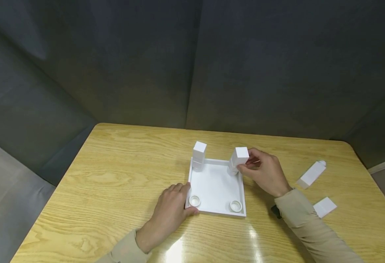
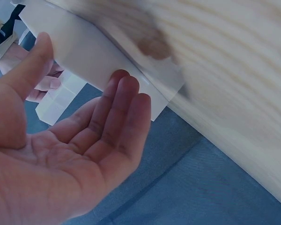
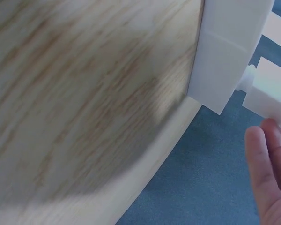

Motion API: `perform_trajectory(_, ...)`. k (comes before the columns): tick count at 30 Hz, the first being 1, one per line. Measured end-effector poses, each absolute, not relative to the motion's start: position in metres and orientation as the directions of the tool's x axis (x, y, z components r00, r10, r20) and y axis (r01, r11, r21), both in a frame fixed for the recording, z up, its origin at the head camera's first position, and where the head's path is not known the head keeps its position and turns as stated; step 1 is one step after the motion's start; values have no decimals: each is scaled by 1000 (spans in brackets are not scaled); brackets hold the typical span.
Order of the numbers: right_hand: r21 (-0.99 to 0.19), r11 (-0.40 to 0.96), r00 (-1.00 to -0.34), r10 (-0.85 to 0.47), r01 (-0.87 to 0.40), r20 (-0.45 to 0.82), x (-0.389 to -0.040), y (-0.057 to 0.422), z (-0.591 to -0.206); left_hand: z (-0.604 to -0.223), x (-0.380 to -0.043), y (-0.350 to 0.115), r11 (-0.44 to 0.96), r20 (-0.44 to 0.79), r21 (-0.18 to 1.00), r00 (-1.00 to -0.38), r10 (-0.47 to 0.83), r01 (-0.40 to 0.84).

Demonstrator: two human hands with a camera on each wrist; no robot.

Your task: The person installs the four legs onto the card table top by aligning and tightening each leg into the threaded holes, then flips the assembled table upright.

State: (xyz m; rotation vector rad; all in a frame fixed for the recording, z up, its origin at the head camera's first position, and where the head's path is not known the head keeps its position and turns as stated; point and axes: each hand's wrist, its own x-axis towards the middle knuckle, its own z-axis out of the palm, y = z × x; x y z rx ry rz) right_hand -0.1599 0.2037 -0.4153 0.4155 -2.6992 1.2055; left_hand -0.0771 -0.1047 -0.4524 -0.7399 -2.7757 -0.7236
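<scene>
A square white tabletop (image 1: 216, 188) with a raised rim lies on the table, its hollow side up. My left hand (image 1: 170, 206) holds its near left corner, the thumb at the front edge and the fingers along the left side. At the far right corner stands a square white leg (image 1: 240, 157), which my right hand (image 1: 267, 173) pinches between thumb and fingers. In the right wrist view a narrow round part (image 3: 246, 78) shows between the tabletop's rim and this leg. Another white leg (image 1: 199, 155) stands upright at the far left corner.
Round white sockets (image 1: 194, 201) sit in the two near corners. To the right lie a loose white leg (image 1: 312, 173) with a rounded end and another white piece (image 1: 325, 207), partly hidden by the right sleeve. Dark curtains stand behind the wooden table (image 1: 113, 164).
</scene>
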Motion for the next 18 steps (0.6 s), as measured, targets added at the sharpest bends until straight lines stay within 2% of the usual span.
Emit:
perform_trajectory(12, -704, 652, -959, -161, -280, 232, -161, 203, -416, -437, -73, -102, 766, 246, 416, -872, 423, 490)
perform_trajectory(18, -700, 661, -962, -155, -271, 226, -161, 203, -418, -464, -81, -106, 759, 285, 405, -859, 426, 511)
